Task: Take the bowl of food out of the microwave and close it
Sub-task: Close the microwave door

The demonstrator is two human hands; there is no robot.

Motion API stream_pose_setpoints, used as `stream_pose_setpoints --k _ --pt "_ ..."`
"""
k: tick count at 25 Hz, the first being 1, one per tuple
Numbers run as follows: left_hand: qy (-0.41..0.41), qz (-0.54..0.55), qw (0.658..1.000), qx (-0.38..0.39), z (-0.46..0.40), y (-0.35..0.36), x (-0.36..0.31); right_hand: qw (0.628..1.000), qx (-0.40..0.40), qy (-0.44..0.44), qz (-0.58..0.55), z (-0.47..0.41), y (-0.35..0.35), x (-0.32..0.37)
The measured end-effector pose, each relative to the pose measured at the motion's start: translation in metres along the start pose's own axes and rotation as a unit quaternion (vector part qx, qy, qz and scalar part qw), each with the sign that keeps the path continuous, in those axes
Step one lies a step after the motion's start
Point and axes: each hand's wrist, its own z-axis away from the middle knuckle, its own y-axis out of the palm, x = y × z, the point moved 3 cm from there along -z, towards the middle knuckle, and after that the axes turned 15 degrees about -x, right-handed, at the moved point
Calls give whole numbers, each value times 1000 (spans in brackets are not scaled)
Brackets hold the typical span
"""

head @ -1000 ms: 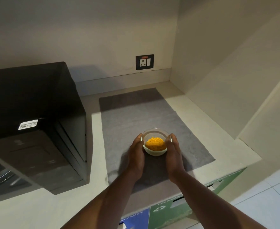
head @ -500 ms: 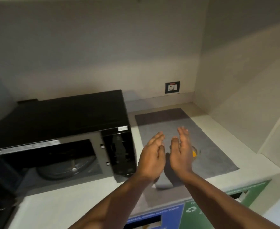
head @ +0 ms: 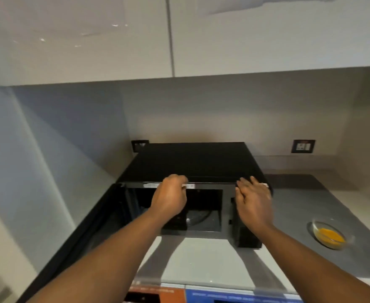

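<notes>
So the bowl of food (head: pixel 329 235) is out and sitting on the grey mat (head: pixel 343 206) off to our right, well apart from the microwave (head: pixel 192 167). A second ago we had both hands cupped around it on that mat, then we let go and lifted them, and now we've turned back to face the microwave with nothing in either hand. Our left hand (head: pixel 169 199) is up in front of the open cavity near the top edge of the frame, fingers curled in loosely but not pinching anything we can make out. Our right hand (head: pixel 252 203) is spread flat, fingers apart, just in front of the control panel side. The door (head: pixel 74 235) is still swung wide open to the left, a bit blurry at the edge of the view, and you can see the glass turntable (head: pixel 198 217) inside with nothing on it. So basically the first half is done, we'd say, and all that's left is reaching over to the door and swinging it shut.
</notes>
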Motion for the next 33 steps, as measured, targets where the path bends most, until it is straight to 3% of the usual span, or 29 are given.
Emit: stream_pose_setpoints --k 4,6,8,15,20,23,27,33 --pt "-103 -228 967 54 6 -52 88 998 -19 -42 32 4 2 2" --pt "-178 -276 940 89 17 -73 121 998 -18 -37 36 4 4 2" --pt "-222 -237 939 112 25 -80 139 999 -14 -27 37 5 4 3" --pt "-244 -179 941 148 28 -74 135 999 27 -15 39 3 1 3" --pt "-275 -112 948 117 30 -49 112 999 48 8 15 -1 -3 5" --pt "-203 -146 963 98 24 -27 88 998 54 40 -12 -4 -4 2" --pt "-50 -115 988 91 14 4 63 995 51 67 -58 -10 -7 -6" --pt "121 -90 985 84 4 42 25 997 29 47 -55 -7 -10 -4"
